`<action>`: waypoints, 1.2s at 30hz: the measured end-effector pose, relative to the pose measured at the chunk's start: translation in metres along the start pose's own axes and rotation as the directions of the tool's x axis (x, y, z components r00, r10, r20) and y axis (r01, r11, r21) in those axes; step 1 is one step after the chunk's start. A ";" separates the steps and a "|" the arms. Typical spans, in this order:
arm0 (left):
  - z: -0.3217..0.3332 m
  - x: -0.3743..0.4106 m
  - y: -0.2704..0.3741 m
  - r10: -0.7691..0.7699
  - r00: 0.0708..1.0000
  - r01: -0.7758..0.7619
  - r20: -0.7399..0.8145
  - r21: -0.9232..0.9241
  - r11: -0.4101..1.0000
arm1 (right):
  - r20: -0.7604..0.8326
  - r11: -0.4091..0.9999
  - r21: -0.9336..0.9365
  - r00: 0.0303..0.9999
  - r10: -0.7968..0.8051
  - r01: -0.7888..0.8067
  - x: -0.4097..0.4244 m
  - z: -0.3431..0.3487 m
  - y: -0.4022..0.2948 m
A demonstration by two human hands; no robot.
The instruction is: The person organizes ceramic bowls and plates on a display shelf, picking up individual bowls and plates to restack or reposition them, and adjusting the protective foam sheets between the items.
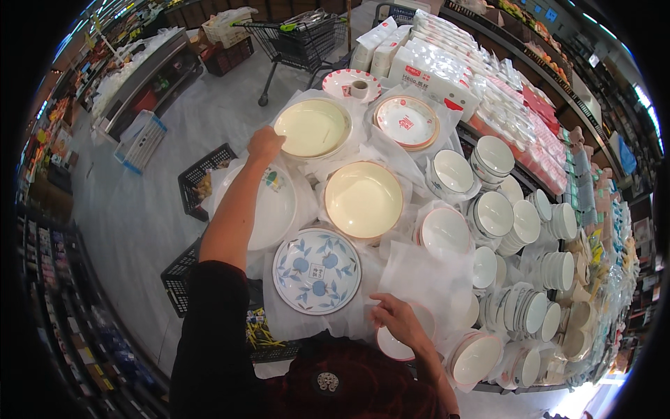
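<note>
My left hand (pixel 266 145) is at the left rim of a stack of cream-yellow plates (pixel 312 128), its fingers curled at the edge; whether it grips the rim is not clear. Under my left forearm lies a large white plate (pixel 272 209) with a small coloured print. My right hand (pixel 392 314) hovers with fingers apart over a white bowl (pixel 400 343) with a pink rim, beside white wrapping paper (pixel 419 277). Between the hands are a cream-yellow bowl (pixel 364 199) with a brown rim and a white plate with blue fruit and leaves (pixel 317 272).
Several stacks of white bowls (pixel 493 214) stand to the right. Packs of paper goods (pixel 434 78) lie beyond. A red-spotted plate (pixel 337 78) holds a tape roll (pixel 359 89). Black plastic baskets (pixel 209 175) adjoin the display's left side, and a shopping cart (pixel 298 44) stands behind it.
</note>
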State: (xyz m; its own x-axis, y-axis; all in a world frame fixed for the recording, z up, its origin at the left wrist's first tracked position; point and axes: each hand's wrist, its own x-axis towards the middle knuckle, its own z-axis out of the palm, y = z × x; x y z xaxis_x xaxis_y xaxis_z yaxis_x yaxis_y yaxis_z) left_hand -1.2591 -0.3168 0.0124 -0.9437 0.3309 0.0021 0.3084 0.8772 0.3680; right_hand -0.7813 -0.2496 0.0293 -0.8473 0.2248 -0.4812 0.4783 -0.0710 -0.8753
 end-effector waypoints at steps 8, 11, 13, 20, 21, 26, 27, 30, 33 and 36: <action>-0.007 0.040 -0.020 0.163 0.987 -0.156 -0.005 0.261 0.953 | 0.006 1.000 -0.021 1.000 0.003 -0.003 0.013 -0.006 -0.004; -0.020 0.046 -0.015 0.324 0.945 -0.326 0.044 0.217 0.920 | -0.002 1.000 0.007 1.000 0.000 0.000 0.017 -0.006 -0.005; -0.027 0.047 -0.019 0.304 0.950 -0.304 0.068 -0.019 0.953 | 0.022 1.000 0.026 1.000 -0.007 0.006 0.019 -0.003 -0.008; -0.043 0.015 0.005 -0.003 0.964 0.233 0.265 -0.845 0.481 | 0.021 0.999 0.036 1.000 0.014 -0.015 0.017 -0.003 0.000; -0.044 0.014 0.001 -0.008 0.952 0.280 0.305 -0.866 0.414 | 0.023 0.999 0.032 1.000 0.007 -0.008 0.017 -0.004 0.001; -0.051 0.007 -0.009 0.148 0.893 0.412 0.425 -0.905 0.108 | 0.024 1.000 0.031 1.000 0.004 -0.005 0.016 -0.007 0.003; -0.053 0.007 -0.008 0.169 0.892 0.415 0.420 -0.907 0.066 | 0.024 0.999 0.034 1.000 0.002 -0.003 0.016 -0.007 0.003; -0.063 0.006 -0.008 0.226 0.867 0.461 0.444 -0.887 -0.029 | 0.033 1.000 0.024 0.999 -0.005 0.004 0.015 -0.004 0.002; -0.069 -0.004 -0.005 0.349 0.820 0.514 0.453 -0.852 -0.104 | 0.036 1.000 0.029 0.999 -0.008 0.007 0.014 -0.001 0.001; -0.057 -0.010 -0.013 0.362 0.825 0.508 0.435 -0.851 -0.134 | 0.034 0.999 0.053 0.999 -0.009 0.007 0.011 0.000 0.002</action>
State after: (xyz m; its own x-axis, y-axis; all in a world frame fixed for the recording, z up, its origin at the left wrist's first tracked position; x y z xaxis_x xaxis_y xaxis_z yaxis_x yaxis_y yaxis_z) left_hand -1.2604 -0.3509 0.0607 -0.6143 0.7417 -0.2693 -0.6227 -0.2460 0.7427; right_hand -0.7899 -0.2472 0.0219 -0.8586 0.1927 -0.4751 0.4597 -0.1207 -0.8798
